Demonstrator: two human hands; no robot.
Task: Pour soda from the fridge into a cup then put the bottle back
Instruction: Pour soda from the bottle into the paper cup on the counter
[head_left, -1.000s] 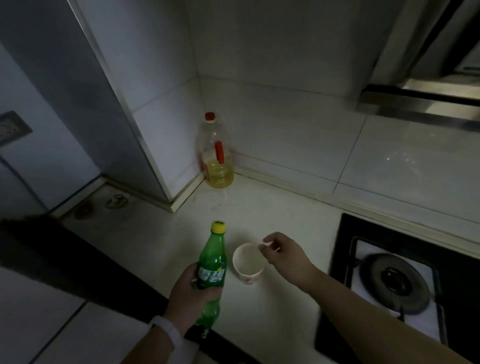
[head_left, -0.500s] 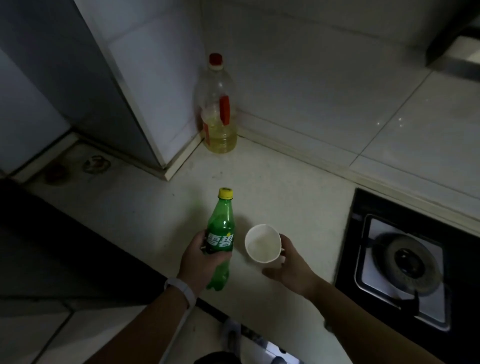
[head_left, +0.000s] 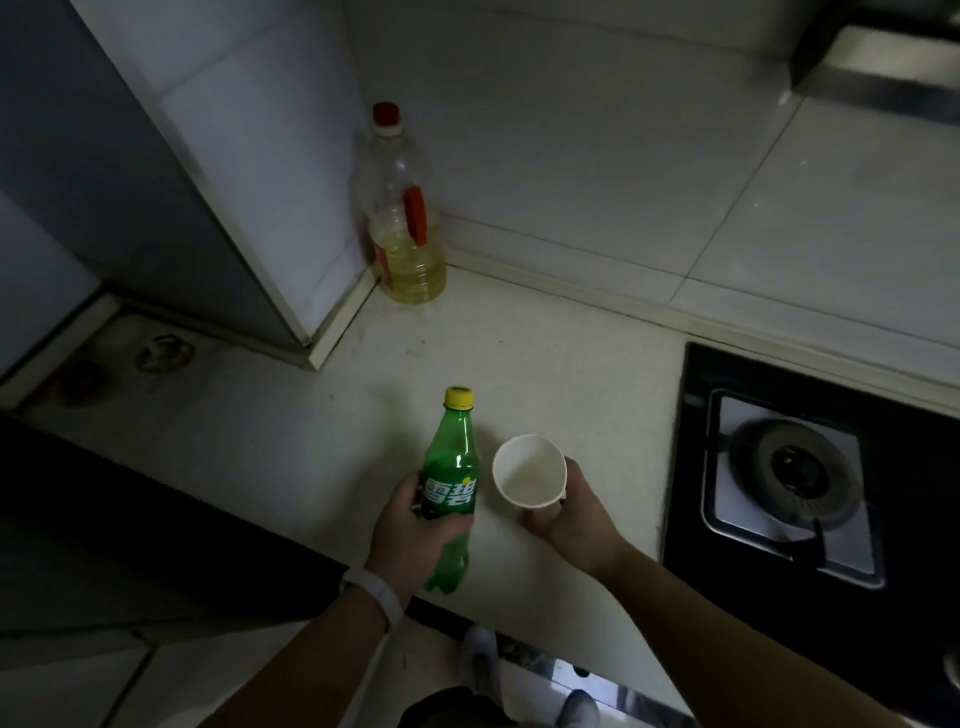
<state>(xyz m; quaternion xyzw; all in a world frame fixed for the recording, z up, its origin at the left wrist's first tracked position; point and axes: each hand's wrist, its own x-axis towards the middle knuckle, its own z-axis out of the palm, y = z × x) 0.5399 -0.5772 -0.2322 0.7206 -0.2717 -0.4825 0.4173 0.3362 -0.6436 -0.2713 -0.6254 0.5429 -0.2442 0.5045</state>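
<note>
A green soda bottle (head_left: 450, 467) with a yellow cap, still screwed on, stands upright over the front of the white counter (head_left: 571, 374). My left hand (head_left: 410, 535) is wrapped around its lower half, below the label. Just to its right is a white paper cup (head_left: 529, 470), tilted a little so its empty inside shows. My right hand (head_left: 569, 512) grips the cup from below and from the right side. Bottle and cup are a small gap apart.
A clear oil bottle (head_left: 402, 218) with a red cap stands in the back corner against the tiled wall. A black gas hob (head_left: 795, 478) with a round burner fills the right. A grey fridge side (head_left: 130, 171) rises at left. My shoes (head_left: 480, 660) show below the counter edge.
My right hand went from touching the cup's rim to gripping its side and base, and the cup tilted. The bottle in my left hand stayed upright. The view dropped lower.
</note>
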